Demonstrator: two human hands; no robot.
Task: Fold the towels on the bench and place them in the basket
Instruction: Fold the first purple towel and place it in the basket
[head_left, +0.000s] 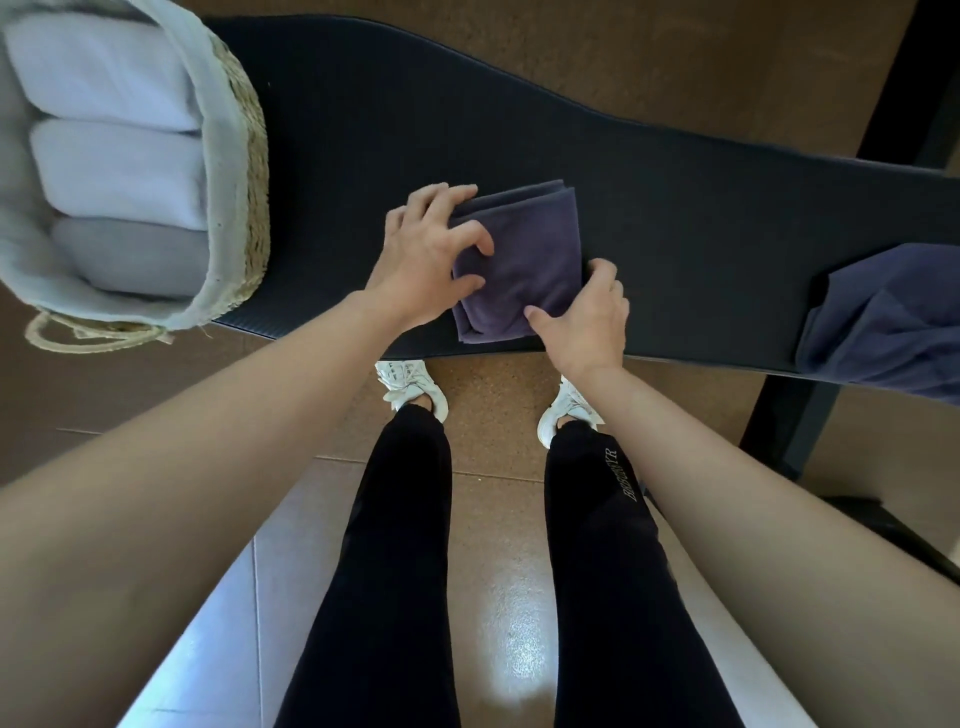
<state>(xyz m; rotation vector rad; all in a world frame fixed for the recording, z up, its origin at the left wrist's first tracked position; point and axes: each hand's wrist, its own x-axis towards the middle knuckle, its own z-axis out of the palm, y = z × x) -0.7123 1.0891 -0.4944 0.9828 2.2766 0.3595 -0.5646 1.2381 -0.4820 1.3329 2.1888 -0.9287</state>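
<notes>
We look down at a dark worktop (675, 171) covered by a ribbed black mat, its far end curving away and its right end cut off by the picture edge. In the middle lies a folded purple towel (524, 260), several layers thick, close to the near edge. Our left hand (421, 260) rests on its left side with fingers spread and curled, fingertips pressing into the cloth; the fingers farthest from us wrap over the upper left corner. Our right hand (587, 317) sits at the lower right corner, thumb on top and fingers bent around the edge, so the cloth under the palm is hidden and we cannot tell how much is pinched.

At the right, a second dark blue towel (883, 322) lies crumpled and hangs over the near edge, partly out of frame. At the left a woven basket (254, 171) with a pale fabric liner stands on the worktop's end, holding three folded pale towels (119, 171) side by side; its left part is cut off.

Below, black trousers and white trainers (415, 387) stand on brown tiled floor (488, 384) that shines with reflected light
</notes>
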